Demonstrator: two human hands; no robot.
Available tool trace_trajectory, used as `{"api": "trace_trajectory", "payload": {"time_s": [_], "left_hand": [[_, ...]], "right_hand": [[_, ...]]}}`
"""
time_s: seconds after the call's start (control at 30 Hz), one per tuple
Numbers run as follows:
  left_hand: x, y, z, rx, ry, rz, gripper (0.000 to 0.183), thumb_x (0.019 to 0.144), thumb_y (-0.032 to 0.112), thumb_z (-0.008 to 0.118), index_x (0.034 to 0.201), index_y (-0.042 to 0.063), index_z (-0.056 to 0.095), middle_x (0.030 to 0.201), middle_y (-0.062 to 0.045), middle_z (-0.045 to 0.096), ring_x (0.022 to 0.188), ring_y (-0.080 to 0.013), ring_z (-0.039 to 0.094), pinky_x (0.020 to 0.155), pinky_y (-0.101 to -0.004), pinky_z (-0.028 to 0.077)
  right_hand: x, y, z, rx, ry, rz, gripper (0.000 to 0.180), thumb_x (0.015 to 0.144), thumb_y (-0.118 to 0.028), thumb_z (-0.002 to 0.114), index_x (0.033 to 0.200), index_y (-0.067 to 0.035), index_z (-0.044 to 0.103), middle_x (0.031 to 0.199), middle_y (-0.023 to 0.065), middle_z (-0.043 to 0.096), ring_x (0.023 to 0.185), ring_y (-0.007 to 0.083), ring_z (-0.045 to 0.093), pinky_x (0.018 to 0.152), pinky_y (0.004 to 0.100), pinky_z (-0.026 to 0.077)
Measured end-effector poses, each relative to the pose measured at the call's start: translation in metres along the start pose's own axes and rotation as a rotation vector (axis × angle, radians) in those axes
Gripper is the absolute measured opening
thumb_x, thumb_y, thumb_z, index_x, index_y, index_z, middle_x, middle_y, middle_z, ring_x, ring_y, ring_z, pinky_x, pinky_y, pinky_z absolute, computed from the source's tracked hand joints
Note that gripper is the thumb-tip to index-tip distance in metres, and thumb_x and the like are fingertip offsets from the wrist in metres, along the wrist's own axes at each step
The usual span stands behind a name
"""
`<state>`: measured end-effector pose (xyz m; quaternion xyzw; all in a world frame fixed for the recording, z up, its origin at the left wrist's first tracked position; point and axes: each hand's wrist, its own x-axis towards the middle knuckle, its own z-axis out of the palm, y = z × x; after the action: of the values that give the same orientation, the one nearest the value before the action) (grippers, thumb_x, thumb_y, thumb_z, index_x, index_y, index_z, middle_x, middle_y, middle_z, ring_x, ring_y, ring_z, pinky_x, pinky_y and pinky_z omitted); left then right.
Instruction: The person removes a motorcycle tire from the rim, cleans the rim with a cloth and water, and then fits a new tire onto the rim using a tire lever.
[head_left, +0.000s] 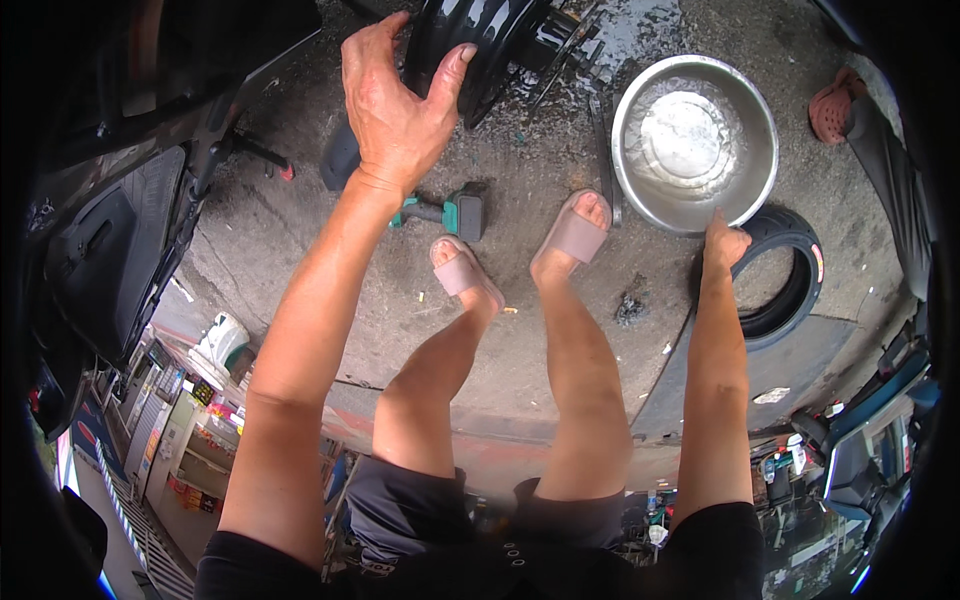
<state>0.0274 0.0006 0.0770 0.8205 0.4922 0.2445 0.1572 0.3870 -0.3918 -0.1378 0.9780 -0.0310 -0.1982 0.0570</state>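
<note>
My left hand (405, 97) is spread beside a wet, glossy black wheel (480, 56), thumb and fingers apart. Whether it touches the wheel I cannot tell. Part of the wheel lies behind the hand and beyond the top edge of the picture. On the right, my right hand (726, 244) grips the near rim of a round stainless steel basin (694, 142). The basin's inside shines brightly; liquid in it is hard to make out. Just below the basin a loose black tyre (784, 319) lies flat on the ground, partly covered by my right forearm.
A green-and-black cordless power tool (459, 212) lies near my left foot. Along the basin's left side runs a long metal bar (600, 150). A person's clog (829, 105) is at the upper right. Dark vehicle parts (112, 240) fill the left side.
</note>
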Motion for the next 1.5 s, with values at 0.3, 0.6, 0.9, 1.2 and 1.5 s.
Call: {"api": "trace_trajectory", "payload": {"time_s": [0.3, 0.6, 0.9, 1.2, 1.5], "left_hand": [[0.023, 0.03, -0.003, 0.155, -0.219, 0.038, 0.086, 0.079, 0.038, 0.088, 0.139, -0.01, 0.05, 0.12, -0.024, 0.059, 0.113, -0.0393, 0.06, 0.1, -0.0442, 0.049], [0.017, 0.033, -0.004, 0.145, -0.239, -0.001, 0.088, 0.083, 0.035, 0.084, 0.148, -0.008, 0.042, 0.127, -0.025, 0.057, 0.119, -0.0415, 0.057, 0.105, -0.0443, 0.047], [0.007, 0.017, -0.017, 0.127, -0.301, -0.01, 0.088, 0.082, 0.041, 0.085, 0.149, -0.001, 0.046, 0.131, -0.023, 0.058, 0.12, -0.0415, 0.059, 0.101, -0.0465, 0.05], [-0.006, 0.016, -0.032, 0.054, -0.274, -0.118, 0.064, 0.09, 0.024, 0.075, 0.144, 0.001, 0.052, 0.136, -0.02, 0.057, 0.126, -0.0393, 0.056, 0.108, -0.0455, 0.046], [-0.002, 0.023, -0.041, -0.257, -0.346, -0.454, 0.03, 0.093, 0.025, 0.072, 0.114, 0.004, 0.072, 0.114, -0.015, 0.069, 0.107, -0.0364, 0.068, 0.093, -0.045, 0.054]], "right_hand": [[0.005, 0.013, 0.031, 0.793, -0.681, 0.379, 0.043, 0.096, -0.037, 0.072, 0.13, -0.013, 0.064, 0.126, 0.0096, 0.069, 0.111, 0.0257, 0.069, 0.089, 0.0431, 0.06], [-0.029, 0.037, 0.036, 1.308, -0.8, 0.305, 0.034, 0.095, -0.004, 0.069, 0.127, 0.001, 0.059, 0.118, 0.0101, 0.069, 0.096, 0.0228, 0.073, 0.069, 0.0346, 0.066], [-0.102, 0.089, -0.077, 1.195, -0.717, 0.119, 0.027, 0.093, -0.003, 0.07, 0.119, 0.0, 0.063, 0.1, 0.0063, 0.07, 0.077, 0.0154, 0.069, 0.053, 0.0261, 0.055], [-0.228, 0.084, -0.259, 1.077, -0.748, 0.034, 0.015, 0.095, -0.006, 0.069, 0.109, -0.001, 0.064, 0.087, 0.0021, 0.066, 0.061, 0.0094, 0.058, 0.044, 0.0238, 0.041], [-0.281, 0.052, -0.346, 0.968, -0.791, -0.069, 0.018, 0.094, -0.01, 0.073, 0.11, -0.003, 0.066, 0.092, 0.0012, 0.068, 0.071, 0.0104, 0.063, 0.052, 0.0254, 0.048]]}}
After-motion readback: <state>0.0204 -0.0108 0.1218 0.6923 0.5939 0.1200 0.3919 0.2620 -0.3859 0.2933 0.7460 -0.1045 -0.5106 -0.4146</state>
